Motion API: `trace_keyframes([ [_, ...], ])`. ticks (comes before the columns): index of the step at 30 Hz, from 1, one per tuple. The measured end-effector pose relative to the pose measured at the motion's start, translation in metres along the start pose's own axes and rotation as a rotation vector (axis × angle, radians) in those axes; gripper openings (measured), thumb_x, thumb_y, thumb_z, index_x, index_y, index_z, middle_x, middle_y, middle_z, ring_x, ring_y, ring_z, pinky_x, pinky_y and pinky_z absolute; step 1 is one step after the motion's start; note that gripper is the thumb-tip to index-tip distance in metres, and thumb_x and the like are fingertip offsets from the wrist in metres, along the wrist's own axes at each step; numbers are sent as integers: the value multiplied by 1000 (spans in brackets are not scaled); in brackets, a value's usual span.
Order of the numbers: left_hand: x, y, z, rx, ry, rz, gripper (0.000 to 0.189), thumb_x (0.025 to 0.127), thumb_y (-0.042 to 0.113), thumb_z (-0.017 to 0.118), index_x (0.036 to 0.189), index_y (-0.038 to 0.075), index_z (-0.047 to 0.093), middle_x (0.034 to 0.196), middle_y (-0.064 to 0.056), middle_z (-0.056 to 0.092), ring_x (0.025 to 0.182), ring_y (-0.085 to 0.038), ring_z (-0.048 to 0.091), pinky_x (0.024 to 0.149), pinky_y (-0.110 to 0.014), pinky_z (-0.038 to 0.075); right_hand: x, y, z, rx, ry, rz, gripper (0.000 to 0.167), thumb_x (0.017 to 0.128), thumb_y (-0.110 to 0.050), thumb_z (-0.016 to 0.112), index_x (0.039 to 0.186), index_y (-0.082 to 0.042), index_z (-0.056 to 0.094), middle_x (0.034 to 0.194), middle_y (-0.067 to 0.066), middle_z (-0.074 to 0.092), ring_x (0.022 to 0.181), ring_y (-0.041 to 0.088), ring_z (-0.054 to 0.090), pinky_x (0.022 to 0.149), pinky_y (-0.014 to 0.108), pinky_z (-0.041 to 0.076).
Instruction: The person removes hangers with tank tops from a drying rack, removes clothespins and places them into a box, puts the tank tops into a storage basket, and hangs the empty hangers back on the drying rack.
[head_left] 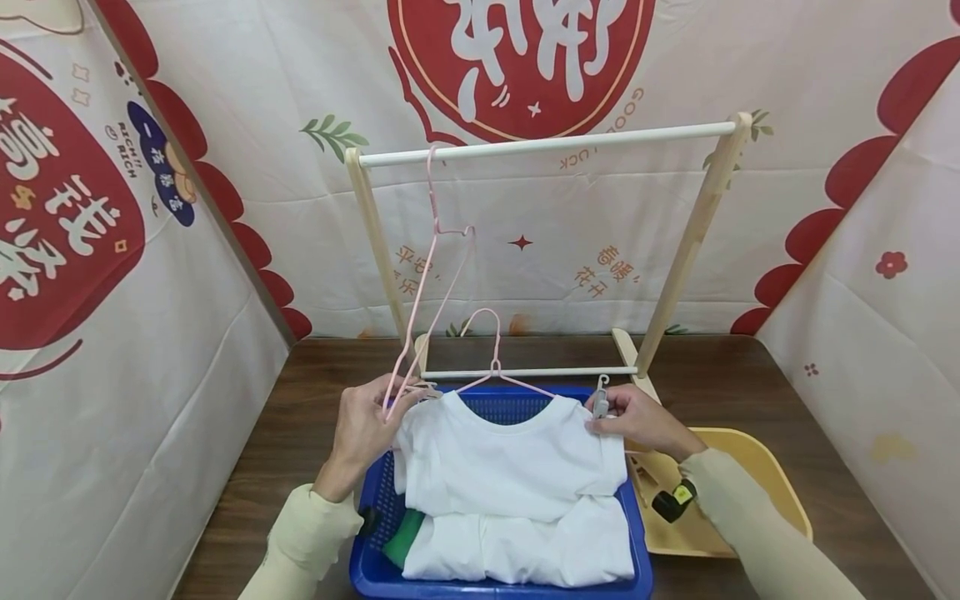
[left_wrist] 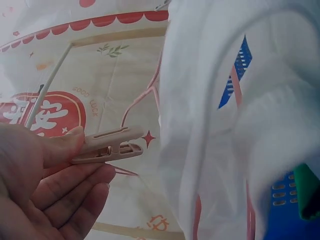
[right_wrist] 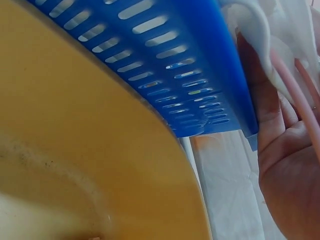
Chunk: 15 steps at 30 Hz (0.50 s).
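A white T-shirt [head_left: 517, 458] lies spread over a blue basket [head_left: 367, 575], with a pink hanger [head_left: 496, 367] inside its neckline. My left hand [head_left: 363, 425] is at the shirt's left shoulder. Between thumb and fingers it pinches a beige clothespin [left_wrist: 112, 145], whose tip points toward the shirt. My right hand [head_left: 637, 417] grips the shirt's right shoulder, fingers [right_wrist: 267, 95] reaching under the fabric beside the pink hanger arm. A grey clothespin [head_left: 601, 402] stands at that shoulder, against the right fingertips.
A second pink hanger [head_left: 431, 250] hangs from the white bar [head_left: 547, 143] of a wooden rack, its lower end overlapping my left hand. A yellow tray [head_left: 750, 467] holding clothespins stands right of the basket. Green cloth [head_left: 405, 537] shows under the shirt.
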<state>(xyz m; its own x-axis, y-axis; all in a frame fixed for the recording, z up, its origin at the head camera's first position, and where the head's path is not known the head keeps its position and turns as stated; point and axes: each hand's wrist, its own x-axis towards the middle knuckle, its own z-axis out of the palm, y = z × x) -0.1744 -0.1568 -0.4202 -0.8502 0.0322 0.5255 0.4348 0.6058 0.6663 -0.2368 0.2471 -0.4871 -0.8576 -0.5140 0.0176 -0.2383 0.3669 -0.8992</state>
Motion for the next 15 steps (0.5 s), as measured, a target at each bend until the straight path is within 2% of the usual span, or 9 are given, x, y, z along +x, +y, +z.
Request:
trace_keyframes([
  [3, 0, 4, 1, -19, -28, 4, 18, 82, 17, 82, 97, 8, 77, 73, -3, 71, 54, -14, 54, 45, -23, 47, 0, 0, 0, 2, 4, 8, 17, 86, -12, 76, 98, -2, 69, 80, 2, 65, 72, 10, 58, 66, 24, 51],
  [5, 0, 7, 3, -29, -48, 16, 20, 81, 17, 82, 98, 8, 77, 77, -3, 73, 59, -16, 61, 50, -27, 50, 0, 1, 0, 0, 5, 9, 17, 86, -13, 76, 98, -2, 69, 79, 2, 65, 72, 10, 58, 66, 24, 51],
  [8, 0, 10, 7, -46, -74, 44, 21, 80, 17, 83, 97, 7, 77, 88, -3, 76, 76, -19, 71, 66, -34, 58, 0, 1, 0, 2, 1, 6, 16, 86, -13, 77, 97, -3, 70, 79, 1, 65, 73, 10, 58, 66, 24, 50],
  [10, -1, 13, 9, -63, -86, 67, 21, 79, 17, 84, 96, 7, 77, 91, -4, 77, 86, -21, 74, 74, -38, 59, 1, 1, 0, 0, -4, 3, 16, 86, -14, 77, 96, -4, 70, 78, 0, 64, 73, 9, 57, 66, 24, 49],
  [15, 0, 22, 15, -97, -115, 159, 24, 77, 12, 85, 97, 3, 75, 92, -8, 76, 84, -22, 74, 75, -39, 59, 2, -1, 0, -6, -16, 9, 16, 86, -14, 76, 96, -3, 69, 78, -1, 64, 73, 10, 55, 66, 24, 47],
])
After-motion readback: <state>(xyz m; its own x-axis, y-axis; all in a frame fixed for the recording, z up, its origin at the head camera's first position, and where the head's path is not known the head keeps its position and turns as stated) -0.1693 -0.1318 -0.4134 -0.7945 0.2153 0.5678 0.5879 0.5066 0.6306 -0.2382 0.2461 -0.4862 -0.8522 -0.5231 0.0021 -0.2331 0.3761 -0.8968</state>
